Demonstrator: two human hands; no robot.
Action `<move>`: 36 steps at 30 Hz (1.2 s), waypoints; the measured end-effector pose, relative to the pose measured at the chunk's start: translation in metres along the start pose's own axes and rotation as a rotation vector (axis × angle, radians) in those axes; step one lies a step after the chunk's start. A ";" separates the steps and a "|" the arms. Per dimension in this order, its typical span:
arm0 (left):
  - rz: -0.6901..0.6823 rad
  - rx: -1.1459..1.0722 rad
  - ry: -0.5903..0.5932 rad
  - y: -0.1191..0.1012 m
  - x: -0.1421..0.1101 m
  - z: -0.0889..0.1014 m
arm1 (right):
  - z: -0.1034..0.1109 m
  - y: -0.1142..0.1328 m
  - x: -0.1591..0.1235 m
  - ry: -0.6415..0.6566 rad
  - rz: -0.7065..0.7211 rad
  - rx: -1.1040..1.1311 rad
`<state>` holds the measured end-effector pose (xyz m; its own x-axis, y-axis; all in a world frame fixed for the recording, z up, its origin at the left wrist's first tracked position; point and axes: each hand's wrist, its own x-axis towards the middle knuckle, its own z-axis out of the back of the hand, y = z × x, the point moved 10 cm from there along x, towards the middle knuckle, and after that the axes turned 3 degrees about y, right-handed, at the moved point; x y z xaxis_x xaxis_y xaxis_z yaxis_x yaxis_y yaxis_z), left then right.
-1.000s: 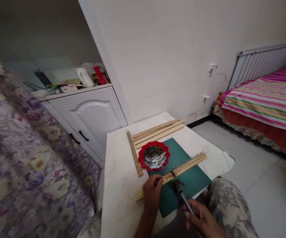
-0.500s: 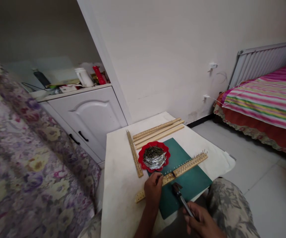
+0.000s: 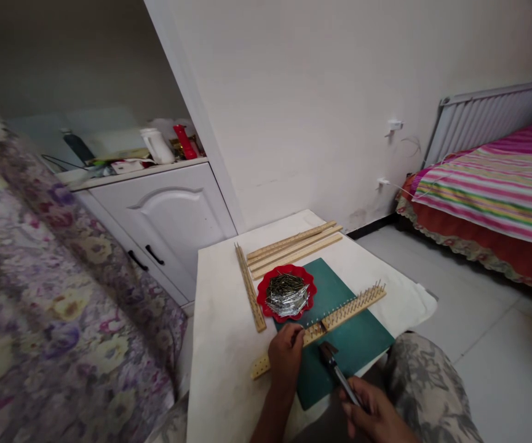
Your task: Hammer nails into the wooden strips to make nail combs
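- The right grip is holding the hammer by its handle, head resting near the strip; loose, short control is serving best.
- The left grip is touching the wooden strip; whether it is pinching a nail, I cannot tell.
- The strip is lying across the green mat, wanting firm, flat bracing.
- The red dish is sitting just beyond.

We identify one pale wooden strip lying diagonally across the green mat: rows of nails stand along its right portion, dark dots mark its left end. We note the hammer tilted, grey-shafted, dark head near the strip.
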<state>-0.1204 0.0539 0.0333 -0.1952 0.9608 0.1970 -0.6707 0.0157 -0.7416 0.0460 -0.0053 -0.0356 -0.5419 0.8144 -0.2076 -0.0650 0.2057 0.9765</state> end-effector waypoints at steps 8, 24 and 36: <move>0.008 0.032 0.002 -0.001 0.000 0.001 | -0.010 0.032 -0.006 0.072 0.012 0.016; 0.014 0.005 0.000 0.004 0.001 -0.001 | -0.016 0.076 0.037 0.025 0.055 -0.138; 0.027 -0.008 0.014 0.006 0.001 -0.003 | -0.014 0.074 0.030 0.024 0.046 -0.151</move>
<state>-0.1227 0.0563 0.0270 -0.2027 0.9647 0.1681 -0.6594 -0.0076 -0.7517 0.0133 0.0263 0.0314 -0.5672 0.8074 -0.1624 -0.1635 0.0829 0.9831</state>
